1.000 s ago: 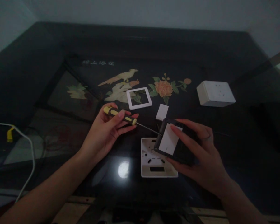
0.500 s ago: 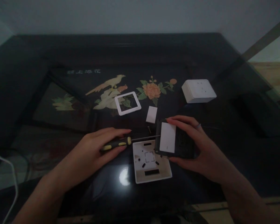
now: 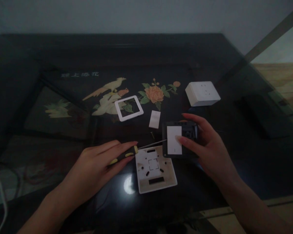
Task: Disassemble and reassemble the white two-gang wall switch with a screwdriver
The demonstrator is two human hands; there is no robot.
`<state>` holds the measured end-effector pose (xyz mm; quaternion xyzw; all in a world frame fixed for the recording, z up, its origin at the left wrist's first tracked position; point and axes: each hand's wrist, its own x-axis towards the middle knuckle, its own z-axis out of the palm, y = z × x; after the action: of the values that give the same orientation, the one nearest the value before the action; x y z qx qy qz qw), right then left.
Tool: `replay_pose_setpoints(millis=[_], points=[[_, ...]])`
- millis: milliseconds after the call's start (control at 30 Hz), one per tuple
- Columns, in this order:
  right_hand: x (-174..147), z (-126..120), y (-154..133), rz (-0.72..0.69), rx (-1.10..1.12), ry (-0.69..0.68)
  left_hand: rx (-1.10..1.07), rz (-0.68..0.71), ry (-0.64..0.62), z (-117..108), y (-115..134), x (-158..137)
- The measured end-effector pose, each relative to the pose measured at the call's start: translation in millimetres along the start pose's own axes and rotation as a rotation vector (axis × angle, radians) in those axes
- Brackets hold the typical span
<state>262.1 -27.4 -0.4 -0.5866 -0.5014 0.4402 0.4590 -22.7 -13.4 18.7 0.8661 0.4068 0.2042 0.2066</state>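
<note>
Okay, dark table (image 3: 95,52): left hand (image 3: 97,162) at the base's (image 3: 153,173) 9 o'clock, right hand (image 3: 208,143) at 2. Right's clamped on the switch (image 3: 173,135) at 1, left's wrapped round the screwdriver (image 3: 128,155), its tip at the switch's 9 o'clock edge.

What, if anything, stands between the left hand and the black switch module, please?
Only the screwdriver held in the left hand spans the gap, its tip at the left edge of the black switch module. Nothing else visible stands between them.
</note>
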Motion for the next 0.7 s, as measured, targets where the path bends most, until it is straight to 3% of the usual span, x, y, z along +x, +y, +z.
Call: replay_pose_setpoints(millis=[400, 700], points=[[-9, 5, -12, -0.271, -0.384, 0.117, 0.169, 0.106, 0.029, 1, 4, -1], [-7, 2, -9, -0.158, -0.257, 0.07, -0.015, 0.024, 0.05, 2, 0, 1]])
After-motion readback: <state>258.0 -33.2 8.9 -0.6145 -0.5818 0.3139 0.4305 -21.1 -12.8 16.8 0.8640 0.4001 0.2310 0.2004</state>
